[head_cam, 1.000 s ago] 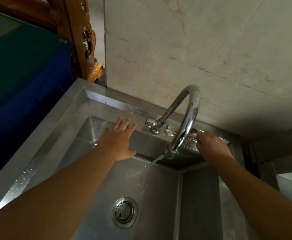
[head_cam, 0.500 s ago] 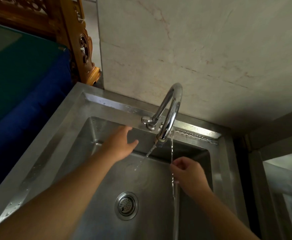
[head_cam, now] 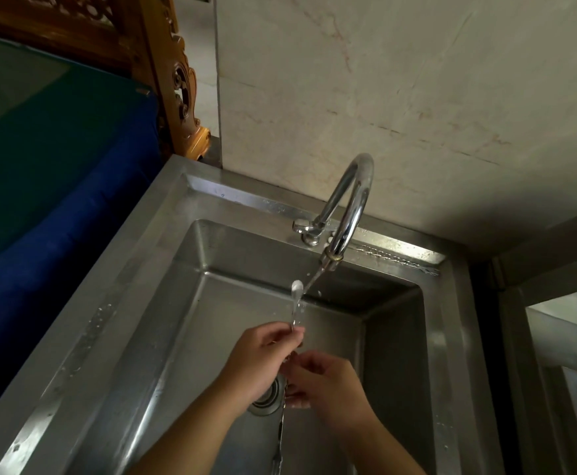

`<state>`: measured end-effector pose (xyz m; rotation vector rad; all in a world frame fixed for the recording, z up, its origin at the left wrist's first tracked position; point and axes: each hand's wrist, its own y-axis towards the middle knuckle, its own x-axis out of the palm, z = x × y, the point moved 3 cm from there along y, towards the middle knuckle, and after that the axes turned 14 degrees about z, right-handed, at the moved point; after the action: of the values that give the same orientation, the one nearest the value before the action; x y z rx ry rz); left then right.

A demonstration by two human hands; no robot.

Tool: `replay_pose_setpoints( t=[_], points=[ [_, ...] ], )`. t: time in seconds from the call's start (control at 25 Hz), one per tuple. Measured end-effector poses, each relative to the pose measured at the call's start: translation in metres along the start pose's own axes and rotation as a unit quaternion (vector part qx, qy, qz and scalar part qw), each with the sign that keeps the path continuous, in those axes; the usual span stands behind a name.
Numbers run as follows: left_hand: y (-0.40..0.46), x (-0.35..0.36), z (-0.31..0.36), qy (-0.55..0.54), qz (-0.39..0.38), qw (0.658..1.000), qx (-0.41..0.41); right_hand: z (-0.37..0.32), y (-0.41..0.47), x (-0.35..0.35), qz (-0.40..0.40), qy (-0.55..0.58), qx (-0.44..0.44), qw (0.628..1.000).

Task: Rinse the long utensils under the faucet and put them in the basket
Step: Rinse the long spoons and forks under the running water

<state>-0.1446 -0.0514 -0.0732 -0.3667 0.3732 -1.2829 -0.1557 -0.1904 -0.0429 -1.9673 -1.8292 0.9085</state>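
Note:
A long thin metal utensil point(head_cam: 296, 296) with a small spoon-like tip stands nearly upright over the steel sink point(head_cam: 163, 303). Its tip sits in the thin stream of water from the curved chrome faucet point(head_cam: 348, 207). My left hand point(head_cam: 266, 358) pinches the shaft just below the tip. My right hand point(head_cam: 328, 389) grips the shaft lower down, and the rest of the shaft runs down past the drain point(head_cam: 269, 399) to the bottom edge of the view. No basket is in view.
A marble wall rises behind the sink. To the left lie a blue and green covered surface point(head_cam: 40, 159) and a carved wooden post point(head_cam: 180, 87). A second steel unit point(head_cam: 561, 337) stands at the right.
My right hand has brought the long utensil from the sink's right rim to the stream. My left hand left the back wall of the basin and closed on the shaft.

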Motion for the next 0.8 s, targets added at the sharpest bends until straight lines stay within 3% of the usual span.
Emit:
replay_pose_setpoints(
  t=[0.2, 0.44, 0.8],
  points=[
    [-0.002, -0.002, 0.007, -0.013, -0.011, 1.0, -0.006, -0.007, -0.01, -0.001, 0.007, 0.006, 0.001, 1.0],
    [0.002, 0.001, 0.022, -0.04, -0.023, 0.998, -0.048, -0.036, 0.008, -0.019, 0.101, 0.035, -0.06, 0.992],
    [-0.007, 0.006, 0.018, -0.044, -0.008, 0.997, -0.069, -0.053, 0.026, -0.007, 0.066, 0.003, -0.055, 0.996]
  ],
)
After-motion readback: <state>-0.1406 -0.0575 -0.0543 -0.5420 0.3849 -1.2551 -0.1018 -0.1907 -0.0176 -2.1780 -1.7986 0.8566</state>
